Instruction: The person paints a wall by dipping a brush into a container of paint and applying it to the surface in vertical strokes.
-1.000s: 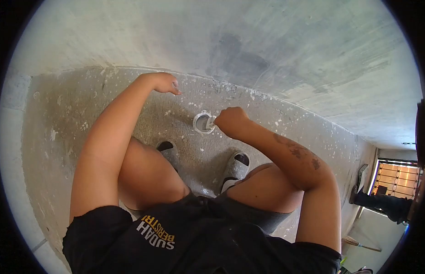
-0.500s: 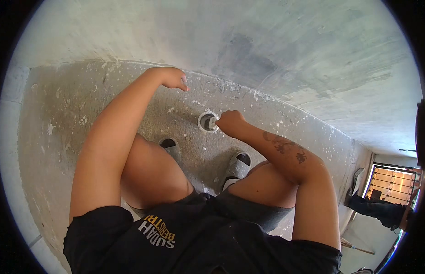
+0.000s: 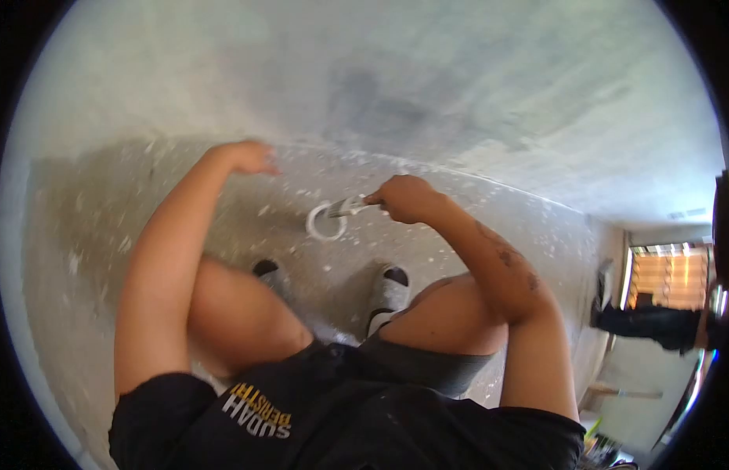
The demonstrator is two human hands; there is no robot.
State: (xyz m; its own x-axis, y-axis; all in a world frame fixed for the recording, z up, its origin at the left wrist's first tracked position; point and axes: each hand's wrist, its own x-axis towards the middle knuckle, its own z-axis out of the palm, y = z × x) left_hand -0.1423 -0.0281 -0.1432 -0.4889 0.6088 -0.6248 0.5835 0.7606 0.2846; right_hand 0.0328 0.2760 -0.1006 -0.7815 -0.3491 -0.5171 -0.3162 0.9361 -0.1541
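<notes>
In my right hand (image 3: pixel 407 198) is a pale paintbrush (image 3: pixel 347 207), its handle gripped in closed fingers. The brush points left, its head at or just above the rim of a small round white container (image 3: pixel 311 227) on the floor. Motion blur softens the brush, and what the container holds is hard to see. Off to the upper left, my left hand (image 3: pixel 255 157) hovers near the foot of the wall with nothing visible in it. Its fingers look loosely stretched out, though slightly blurred.
A grey-white wall (image 3: pixel 474 86) with a darker patch rises in front of me. The floor (image 3: pixel 90 258) is spotted with white paint. My sandalled feet (image 3: pixel 389 291) are close to the container. Another person's dark-trousered leg (image 3: pixel 646 325) shows at far right, near a barred window (image 3: pixel 674 278).
The paintbrush has come up out of the container, showing more of its length as my right hand pulled away. My view has shifted slightly, and my left hand remains raised.
</notes>
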